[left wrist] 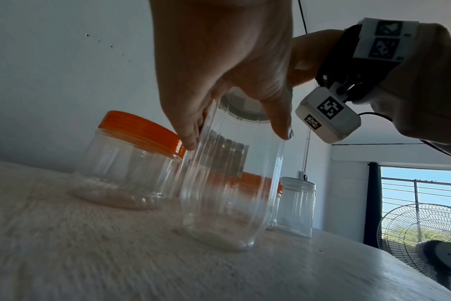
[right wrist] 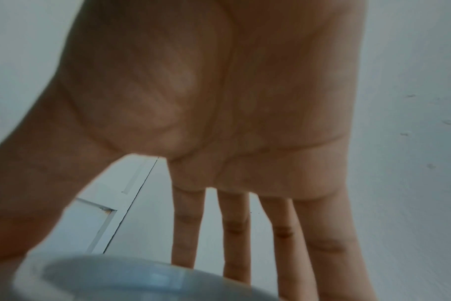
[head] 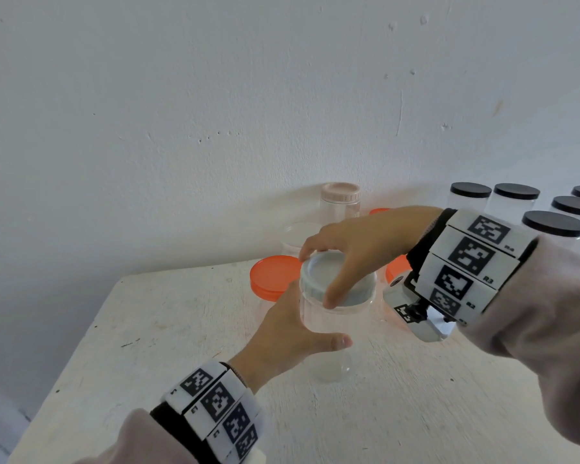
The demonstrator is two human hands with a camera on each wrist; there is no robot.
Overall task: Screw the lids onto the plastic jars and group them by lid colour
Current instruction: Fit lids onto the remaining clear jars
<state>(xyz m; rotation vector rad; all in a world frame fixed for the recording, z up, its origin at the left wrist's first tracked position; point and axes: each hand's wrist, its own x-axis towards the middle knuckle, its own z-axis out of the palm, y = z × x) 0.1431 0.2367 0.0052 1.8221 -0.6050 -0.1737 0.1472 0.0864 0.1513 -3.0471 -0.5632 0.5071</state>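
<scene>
Now left hand (head: 282, 333) grips jar (head: 329, 329), right hand (head: 355, 242) lid (head: 332, 276).

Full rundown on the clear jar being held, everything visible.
The clear jar is transparent ribbed plastic, empty as far as shows, standing upright on the white table in front of the orange-lidded jars. A pale grey-white lid with a ridged edge sits on its mouth; how far it is screwed down cannot be told. The left hand grips the body from the side. The right hand reaches over from above, fingers and thumb round the lid's rim.
</scene>
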